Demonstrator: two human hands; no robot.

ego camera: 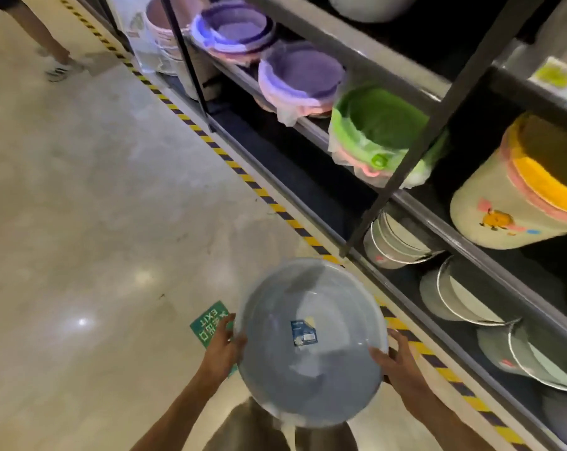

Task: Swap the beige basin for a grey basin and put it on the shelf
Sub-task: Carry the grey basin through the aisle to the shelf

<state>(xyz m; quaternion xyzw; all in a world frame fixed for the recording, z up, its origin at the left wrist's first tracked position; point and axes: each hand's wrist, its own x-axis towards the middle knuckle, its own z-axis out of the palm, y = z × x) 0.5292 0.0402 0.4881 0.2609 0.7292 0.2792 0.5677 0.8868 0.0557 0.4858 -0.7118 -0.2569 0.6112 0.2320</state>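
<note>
On the left and through the middle, the pale polished floor (96, 206) takes up the largest area. It is bordered on the right by a yellow-and-black striped tape line (243, 172) running from far to near. To the right of the tape stands the dark metal shelf unit (438, 118), with stock on several levels. At the far end are purple basins (301, 76), nearer is a green basin (379, 131) in clear wrap, and at the right edge is a cream bucket (503, 203) with a yellow lining. A row of pale, metal-rimmed pails (396, 242) is tilted on the lowest level. The grey basin (275, 359) is not on the shelf. I hold it in the near centre, above the floor and just left of the tape, with its open side facing me and clear film over it. My left hand (221, 348) grips the left rim, fingers curled around the edge. My right hand (396, 362) grips the right rim, thumb inside. A green exit sticker (210, 323) lies on the floor beside my left hand. A small blue label (304, 332) sits inside the basin.
</note>
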